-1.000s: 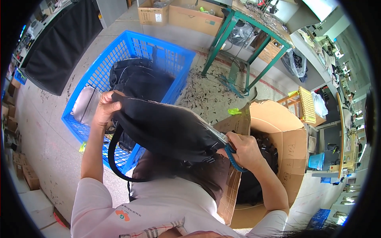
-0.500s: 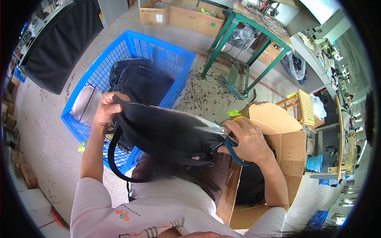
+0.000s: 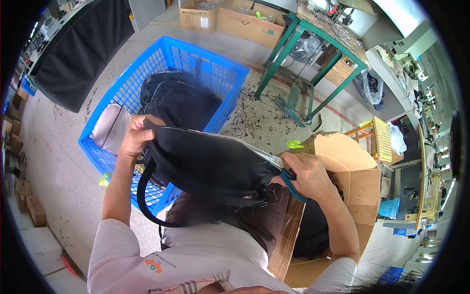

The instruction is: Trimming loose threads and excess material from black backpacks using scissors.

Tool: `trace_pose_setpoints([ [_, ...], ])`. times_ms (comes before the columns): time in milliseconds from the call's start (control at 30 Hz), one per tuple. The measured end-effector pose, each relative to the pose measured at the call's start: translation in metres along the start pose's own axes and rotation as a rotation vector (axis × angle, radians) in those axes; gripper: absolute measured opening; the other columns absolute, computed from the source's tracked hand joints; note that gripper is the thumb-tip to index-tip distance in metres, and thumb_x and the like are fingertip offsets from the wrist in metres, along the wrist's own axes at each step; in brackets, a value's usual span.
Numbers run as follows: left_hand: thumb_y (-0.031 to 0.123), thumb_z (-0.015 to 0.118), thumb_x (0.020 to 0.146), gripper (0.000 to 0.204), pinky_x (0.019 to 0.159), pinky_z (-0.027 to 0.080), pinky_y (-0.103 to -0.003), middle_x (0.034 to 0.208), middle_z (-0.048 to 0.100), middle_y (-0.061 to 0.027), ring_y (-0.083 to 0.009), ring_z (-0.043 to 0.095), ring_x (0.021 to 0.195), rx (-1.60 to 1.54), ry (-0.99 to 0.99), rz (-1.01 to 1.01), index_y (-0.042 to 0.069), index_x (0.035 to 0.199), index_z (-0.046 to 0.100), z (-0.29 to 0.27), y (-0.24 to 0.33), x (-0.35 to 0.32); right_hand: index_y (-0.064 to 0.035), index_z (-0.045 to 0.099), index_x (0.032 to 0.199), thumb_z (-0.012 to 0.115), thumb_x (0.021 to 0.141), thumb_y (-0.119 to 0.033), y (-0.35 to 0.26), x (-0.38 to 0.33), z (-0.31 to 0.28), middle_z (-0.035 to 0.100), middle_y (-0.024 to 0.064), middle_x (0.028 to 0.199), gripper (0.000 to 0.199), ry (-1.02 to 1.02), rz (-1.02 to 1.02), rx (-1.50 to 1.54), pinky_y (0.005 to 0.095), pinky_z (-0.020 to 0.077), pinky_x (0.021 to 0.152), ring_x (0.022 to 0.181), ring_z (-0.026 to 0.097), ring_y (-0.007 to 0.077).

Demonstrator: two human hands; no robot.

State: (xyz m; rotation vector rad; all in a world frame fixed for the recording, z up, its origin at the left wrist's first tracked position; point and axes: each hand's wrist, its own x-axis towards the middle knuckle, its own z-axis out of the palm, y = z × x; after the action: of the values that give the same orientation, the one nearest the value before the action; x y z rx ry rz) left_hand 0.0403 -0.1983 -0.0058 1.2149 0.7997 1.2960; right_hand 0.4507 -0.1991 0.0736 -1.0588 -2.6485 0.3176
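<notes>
A black fabric piece (image 3: 205, 164), with a strap looping down at its left, is stretched across in front of me over my lap. My left hand (image 3: 138, 136) pinches its upper left corner between thumb and fingers. At the right end, my right hand (image 3: 309, 174) grips scissors (image 3: 268, 156) with blue-coated handles. Their blades point left and lie along the fabric's pale upper edge. Loose threads hang off the lower right part of the cloth. My right fingers partly hide the scissor handles, and the right end of the fabric reaches up to that hand.
Beyond the fabric stands a blue plastic basket (image 3: 240, 81) with black items and a light grey bundle (image 3: 110, 128). To my right is an open cardboard box (image 3: 362, 193) with black material inside. A green-framed table (image 3: 318, 81) stands farther off; dark scraps (image 3: 245, 115) litter the floor.
The scissor blades, apart before, now lie close together along the fabric's upper edge. My left hand keeps its pinch. The whole view has shifted slightly.
</notes>
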Motion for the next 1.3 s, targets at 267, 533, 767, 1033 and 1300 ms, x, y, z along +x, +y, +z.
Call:
trace_pose_setpoints([
  [267,0.021,0.075,0.068,0.023,0.069,0.042,-0.029,0.076,0.062,-0.0044,-0.0167,0.055,0.071,-0.044,-0.047,0.026,0.003,0.076,0.063,0.004,0.001,0.004,-0.0064,0.053,0.092,0.079,0.057,-0.031,-0.010,0.016,-0.020,0.058,0.0099,0.076,0.051,-0.024,0.073,0.072,0.0397,0.0469,0.064,0.075,0.057,0.0306],
  [533,0.021,0.075,0.067,0.022,0.068,0.040,-0.031,0.071,0.059,-0.0036,-0.0167,0.053,0.069,-0.057,-0.052,0.043,0.004,0.072,0.062,0.003,0.001,0.000,-0.0062,0.053,0.097,0.080,0.056,-0.031,-0.011,0.025,-0.033,0.058,0.0106,0.079,0.055,-0.087,0.122,0.065,0.0404,0.0468,0.069,0.078,0.057,0.0311],
  [767,0.019,0.075,0.068,0.020,0.068,0.040,-0.032,0.072,0.059,-0.0043,-0.0176,0.053,0.069,-0.073,-0.084,0.058,0.004,0.073,0.063,0.005,0.000,0.004,-0.0058,0.054,0.095,0.081,0.055,-0.030,-0.012,0.033,-0.025,0.056,0.0098,0.077,0.054,-0.073,0.020,0.101,0.0370,0.0461,0.063,0.072,0.055,0.0277],
  [1033,0.020,0.077,0.066,0.025,0.069,0.042,-0.028,0.077,0.061,-0.0046,-0.0160,0.056,0.073,-0.053,-0.007,0.040,0.003,0.078,0.064,-0.003,-0.007,-0.002,-0.0063,0.053,0.088,0.076,0.063,-0.033,-0.006,0.034,-0.019,0.058,0.0104,0.069,0.043,-0.152,-0.026,0.020,0.0392,0.0471,0.059,0.065,0.058,0.0304],
  [1300,0.018,0.077,0.065,0.025,0.069,0.043,-0.026,0.079,0.063,-0.0041,-0.0136,0.057,0.073,-0.116,-0.030,-0.017,0.002,0.079,0.064,0.001,-0.005,0.000,-0.0048,0.053,0.090,0.074,0.065,-0.039,-0.013,0.026,-0.022,0.056,0.0112,0.070,0.047,-0.182,0.082,0.072,0.0396,0.0455,0.059,0.066,0.058,0.0307],
])
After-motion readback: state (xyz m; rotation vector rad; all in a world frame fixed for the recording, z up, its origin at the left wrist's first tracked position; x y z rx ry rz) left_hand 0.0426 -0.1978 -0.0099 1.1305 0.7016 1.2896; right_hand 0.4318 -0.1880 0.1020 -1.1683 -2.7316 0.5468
